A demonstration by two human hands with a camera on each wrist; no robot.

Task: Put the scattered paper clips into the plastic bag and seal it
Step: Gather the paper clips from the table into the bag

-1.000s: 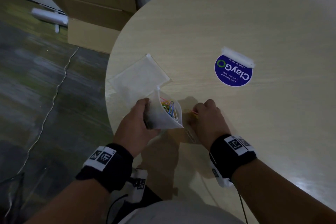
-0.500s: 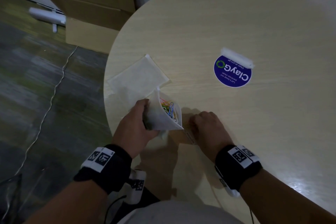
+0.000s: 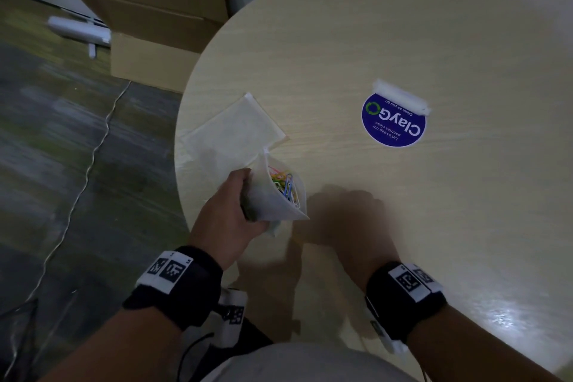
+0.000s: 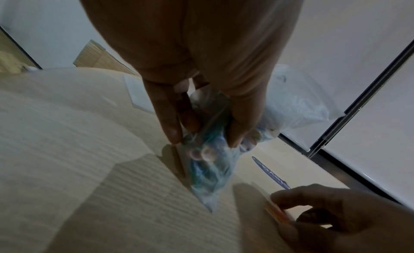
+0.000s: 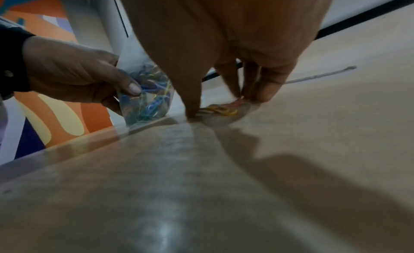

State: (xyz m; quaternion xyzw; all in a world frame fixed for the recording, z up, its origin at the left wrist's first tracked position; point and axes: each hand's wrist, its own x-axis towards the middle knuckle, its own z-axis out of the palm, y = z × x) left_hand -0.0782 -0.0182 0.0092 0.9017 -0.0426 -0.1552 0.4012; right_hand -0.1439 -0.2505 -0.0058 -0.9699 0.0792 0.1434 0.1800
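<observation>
My left hand (image 3: 248, 195) grips a small clear plastic bag (image 3: 279, 205) at the near left edge of the round table (image 3: 403, 40). The bag's mouth faces up and stands open, with several coloured paper clips (image 3: 285, 186) inside. The left wrist view shows my fingers (image 4: 172, 132) pinching the bag (image 4: 208, 173). My right hand (image 3: 344, 214), blurred, is down on the table just right of the bag. In the right wrist view its thumb and fingers (image 5: 257, 95) close round yellow and orange paper clips (image 5: 220, 110) lying on the wood beside the bag (image 5: 147, 100).
A second flat plastic bag (image 3: 235, 130) lies on the table behind the held one. A round blue sticker (image 3: 393, 124) is stuck near the table's middle. Cardboard boxes (image 3: 155, 9) stand on the floor at the far left, and a cable (image 3: 90, 164) trails there.
My right hand has moved from beside the bag's mouth down and to the right onto the table, where it now closes on loose clips. The left hand and bag have stayed put.
</observation>
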